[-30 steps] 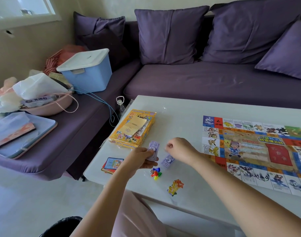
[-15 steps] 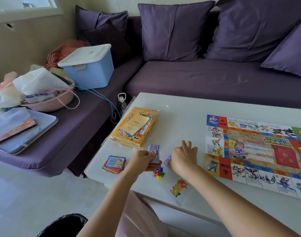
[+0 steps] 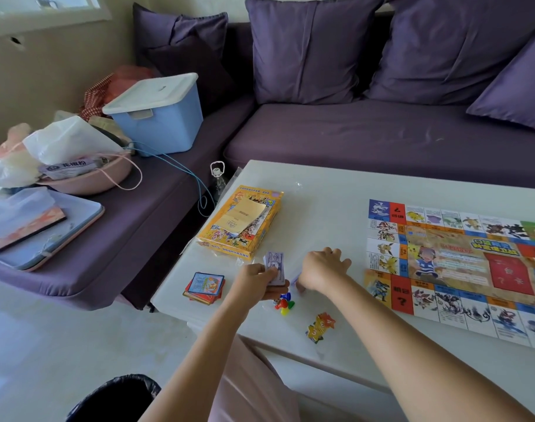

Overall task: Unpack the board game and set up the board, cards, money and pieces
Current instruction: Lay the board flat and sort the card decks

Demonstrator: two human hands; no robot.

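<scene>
Gripping a stack of purple play money (image 3: 274, 268) just above the white table (image 3: 321, 190), the left hand (image 3: 254, 283) curls round it. The right hand (image 3: 321, 266) lies flat, fingers loose, on a single bill (image 3: 295, 280). Coloured pawns (image 3: 284, 303) sit nearest the person, the card pile (image 3: 205, 284) to the left, the game board (image 3: 457, 263) to the right.

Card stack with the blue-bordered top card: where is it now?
In the head view the card stack lies near the near-left corner of the table, left of the left hand, nearer the person than the yellow game box.
</scene>
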